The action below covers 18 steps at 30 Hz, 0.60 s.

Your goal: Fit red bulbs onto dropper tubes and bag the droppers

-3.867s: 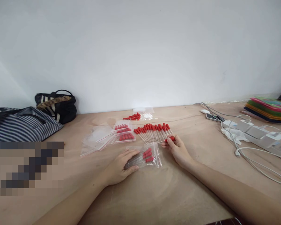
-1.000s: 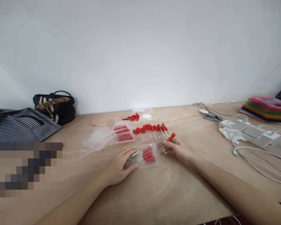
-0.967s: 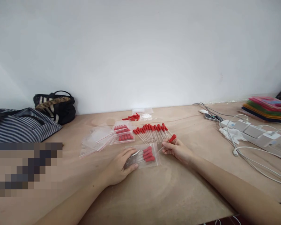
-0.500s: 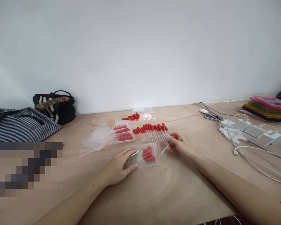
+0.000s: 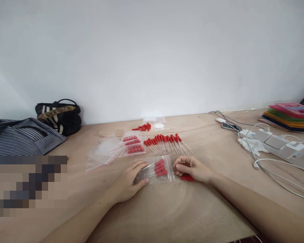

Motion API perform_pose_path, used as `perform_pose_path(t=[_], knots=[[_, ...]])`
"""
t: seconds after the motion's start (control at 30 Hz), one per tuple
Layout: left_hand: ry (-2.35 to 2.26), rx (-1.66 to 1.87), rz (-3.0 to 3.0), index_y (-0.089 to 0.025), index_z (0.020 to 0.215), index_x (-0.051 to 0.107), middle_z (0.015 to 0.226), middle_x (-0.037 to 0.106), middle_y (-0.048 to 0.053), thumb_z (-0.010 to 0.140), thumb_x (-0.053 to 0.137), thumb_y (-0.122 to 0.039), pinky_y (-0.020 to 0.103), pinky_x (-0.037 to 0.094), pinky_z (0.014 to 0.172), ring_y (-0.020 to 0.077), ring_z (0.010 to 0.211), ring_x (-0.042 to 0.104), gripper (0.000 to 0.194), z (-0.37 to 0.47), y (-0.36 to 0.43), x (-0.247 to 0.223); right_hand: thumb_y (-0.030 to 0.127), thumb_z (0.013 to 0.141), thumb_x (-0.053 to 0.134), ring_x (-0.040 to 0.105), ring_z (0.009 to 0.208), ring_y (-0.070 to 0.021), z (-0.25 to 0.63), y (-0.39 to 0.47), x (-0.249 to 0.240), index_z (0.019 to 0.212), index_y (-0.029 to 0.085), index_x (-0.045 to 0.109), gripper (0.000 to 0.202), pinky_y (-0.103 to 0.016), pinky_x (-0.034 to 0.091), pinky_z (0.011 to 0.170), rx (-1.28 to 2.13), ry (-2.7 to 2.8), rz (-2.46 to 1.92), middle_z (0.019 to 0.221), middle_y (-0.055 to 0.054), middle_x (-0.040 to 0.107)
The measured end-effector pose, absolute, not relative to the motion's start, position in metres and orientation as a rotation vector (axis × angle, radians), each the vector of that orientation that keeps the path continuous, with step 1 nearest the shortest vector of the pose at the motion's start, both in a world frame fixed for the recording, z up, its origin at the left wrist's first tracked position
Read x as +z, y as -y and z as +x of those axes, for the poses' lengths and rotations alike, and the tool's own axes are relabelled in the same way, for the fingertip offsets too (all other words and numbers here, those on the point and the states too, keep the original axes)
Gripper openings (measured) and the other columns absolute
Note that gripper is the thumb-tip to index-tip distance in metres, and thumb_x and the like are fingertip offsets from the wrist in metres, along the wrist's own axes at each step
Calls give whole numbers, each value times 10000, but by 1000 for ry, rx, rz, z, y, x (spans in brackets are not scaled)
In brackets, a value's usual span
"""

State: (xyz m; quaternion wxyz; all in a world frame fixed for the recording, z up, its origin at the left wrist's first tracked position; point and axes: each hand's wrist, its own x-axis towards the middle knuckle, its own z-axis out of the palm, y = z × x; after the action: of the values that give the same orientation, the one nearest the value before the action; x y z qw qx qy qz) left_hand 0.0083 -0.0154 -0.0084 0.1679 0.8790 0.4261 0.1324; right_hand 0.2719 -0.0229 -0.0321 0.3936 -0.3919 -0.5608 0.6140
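Note:
My left hand (image 5: 132, 180) lies on the table with fingers and thumb spread, resting on the left end of a clear zip bag (image 5: 170, 168). Several droppers (image 5: 160, 167) with red rubber bulbs are inside that bag, bulbs toward its right-hand opening. Right of the opening, my right hand (image 5: 191, 168) is closed, fingers curled round a dropper whose red bulb (image 5: 186, 177) shows blurred below the hand. Its glass tube is mostly hidden. Behind both hands, loose droppers (image 5: 164, 140) lie fanned out, red bulbs away from me.
Filled bags (image 5: 133, 145) and flat clear bags (image 5: 101, 153) lie left of the fan. Small red pieces (image 5: 143, 127) lie near the wall. Chargers (image 5: 276, 141) and white cables (image 5: 281, 160) are at right, a colored stack (image 5: 291, 116) behind. Two bags, striped (image 5: 25, 135) and black (image 5: 68, 118), stand left.
My right hand has moved down and slightly toward me. The dropper's red bulb, earlier above the fingers, now shows below the hand. My left hand has stayed on the bag.

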Motion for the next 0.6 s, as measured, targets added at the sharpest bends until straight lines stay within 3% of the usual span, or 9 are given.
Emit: perform_pose_path(t=[0.07, 0.2, 0.3, 0.47, 0.6], knots=[[-1207, 376, 2502, -214, 1222, 419, 1319, 423, 68, 827, 449, -370, 411, 322, 996, 234, 1204, 378, 425, 9, 16, -8, 462, 661, 637, 482, 580, -80, 275, 23, -31, 794, 165, 539, 339, -226, 407, 577, 1450, 1570, -1008, 654, 25, 531], [-1205, 375, 2497, -218, 1220, 422, 1323, 417, 69, 827, 450, -374, 412, 324, 994, 236, 1203, 378, 424, 8, 16, -8, 386, 603, 704, 476, 733, -117, 294, 20, -22, 925, 206, 570, 392, -235, 394, 642, 1121, 1945, -1070, 864, -9, 533], [-1203, 390, 2487, -225, 1230, 412, 1328, 411, 66, 827, 451, -376, 411, 327, 991, 237, 1205, 376, 433, 6, 15, -10, 306, 539, 748, 480, 742, -127, 313, 15, -16, 887, 204, 584, 398, -236, 396, 646, 1064, 2156, -1094, 836, 0, 539], [-1200, 393, 2486, -232, 1223, 418, 1325, 415, 62, 823, 457, -378, 417, 323, 992, 241, 1204, 375, 428, 7, 14, -10, 258, 655, 648, 456, 578, -90, 322, 12, -14, 754, 176, 602, 137, -199, 353, 506, 1077, 2249, -1129, 682, 12, 546], [-1209, 369, 2486, -230, 1226, 413, 1328, 409, 63, 821, 456, -380, 416, 324, 992, 239, 1204, 376, 434, 8, 16, -7, 309, 710, 605, 447, 555, -86, 309, 15, -15, 771, 181, 605, 142, -195, 340, 489, 1031, 2250, -1130, 661, 11, 557]])
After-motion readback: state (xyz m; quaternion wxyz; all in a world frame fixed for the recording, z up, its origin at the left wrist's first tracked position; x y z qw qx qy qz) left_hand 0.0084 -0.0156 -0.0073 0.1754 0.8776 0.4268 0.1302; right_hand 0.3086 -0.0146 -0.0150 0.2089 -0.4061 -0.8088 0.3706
